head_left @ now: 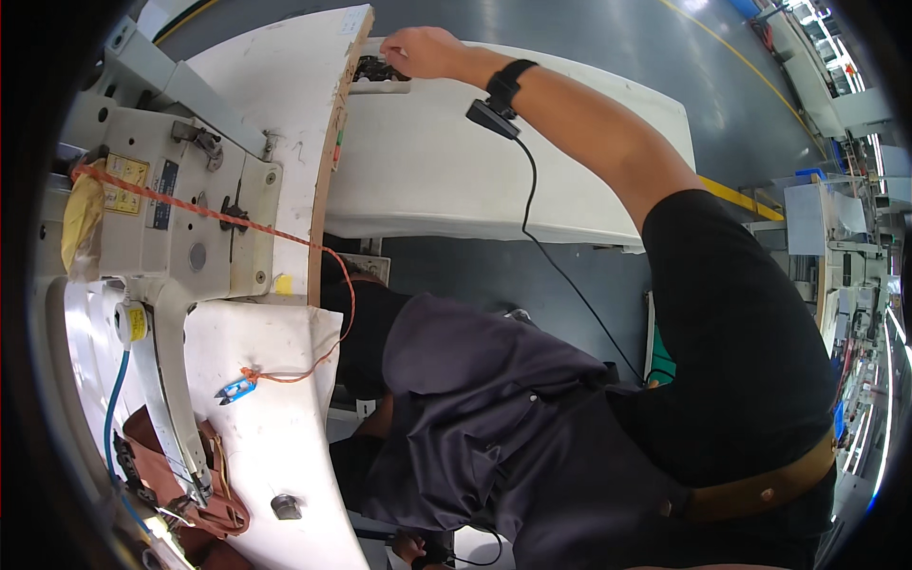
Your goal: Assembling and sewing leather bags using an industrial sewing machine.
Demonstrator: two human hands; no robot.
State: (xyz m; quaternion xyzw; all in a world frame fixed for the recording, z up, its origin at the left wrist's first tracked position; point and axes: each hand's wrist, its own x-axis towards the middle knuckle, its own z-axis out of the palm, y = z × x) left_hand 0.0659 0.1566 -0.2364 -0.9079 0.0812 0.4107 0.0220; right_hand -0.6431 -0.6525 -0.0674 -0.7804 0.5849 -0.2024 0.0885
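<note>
My right hand (423,52) reaches across to the far side of the white side table. Its fingers are bent and drawn together over a heap of small dark pieces (378,70) beside the wooden board edge. What they pinch, if anything, is hidden. A black strap with a small box (499,104) and cable sits on this wrist. My left hand (408,548) shows only in part at the lower edge, by a black band and cable; its fingers are not clear. Blue thread snips (236,390) on an orange cord lie on the white sewing table surface (266,342), away from both hands.
A pale sewing machine (204,237) stands at the left. Reddish-brown leather-like pieces (176,465) lie under its arm. Nearer is a small dark grey object (285,506). The black cable (570,275) hangs from my right wrist across the gap beside my apron (475,408).
</note>
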